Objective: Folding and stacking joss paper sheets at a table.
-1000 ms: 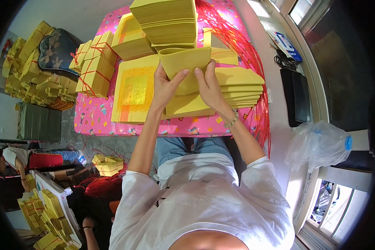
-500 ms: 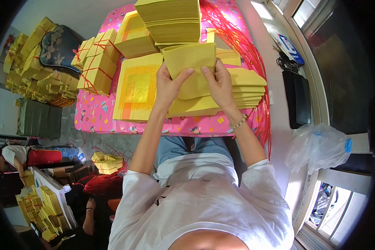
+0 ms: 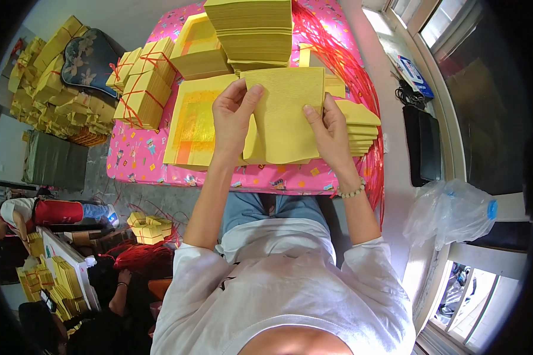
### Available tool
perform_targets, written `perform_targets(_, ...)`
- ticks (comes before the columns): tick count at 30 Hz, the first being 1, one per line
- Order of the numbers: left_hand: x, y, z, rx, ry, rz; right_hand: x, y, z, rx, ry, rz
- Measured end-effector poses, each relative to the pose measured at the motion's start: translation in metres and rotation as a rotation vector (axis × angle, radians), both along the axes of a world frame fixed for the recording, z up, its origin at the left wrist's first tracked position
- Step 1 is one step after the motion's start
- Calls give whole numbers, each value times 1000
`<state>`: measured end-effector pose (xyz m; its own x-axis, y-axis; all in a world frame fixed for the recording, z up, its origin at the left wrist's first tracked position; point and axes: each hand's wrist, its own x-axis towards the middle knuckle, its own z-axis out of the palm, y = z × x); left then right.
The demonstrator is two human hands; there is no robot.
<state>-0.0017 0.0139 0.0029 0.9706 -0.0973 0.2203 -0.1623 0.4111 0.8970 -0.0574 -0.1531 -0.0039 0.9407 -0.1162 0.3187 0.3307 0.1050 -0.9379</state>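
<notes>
Between my two hands I hold a folded stack of yellow paper above the near part of the pink table. My left hand grips its left edge, thumb in front. On its right edge, my right hand pinches it the same way, a beaded bracelet at the wrist. Left of the paper lies a flat pile of yellow sheets with a gold square. Several folded yellow paper stacks lie to the right, partly hidden by my right hand. Beyond rises a tall block of yellow paper.
Yellow bundles tied with red string stand at the table's left. Long red strings hang over its right edge. A clear plastic bag and a black case sit by the window. Other people work at a white table lower left.
The folded paper has shifted right and a little nearer, and its front now shows broader and flatter. Both hands have moved apart, and my right hand has slid lower along the edge.
</notes>
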Motion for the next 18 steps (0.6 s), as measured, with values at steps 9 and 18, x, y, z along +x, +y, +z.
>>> perform_targets(9,-3,-2,6,-32,142,33,9,-3,2,-38,23,25)
perform_targets(18,-14,3,-15,127,142,-61,7,-6,4,1,34,-17)
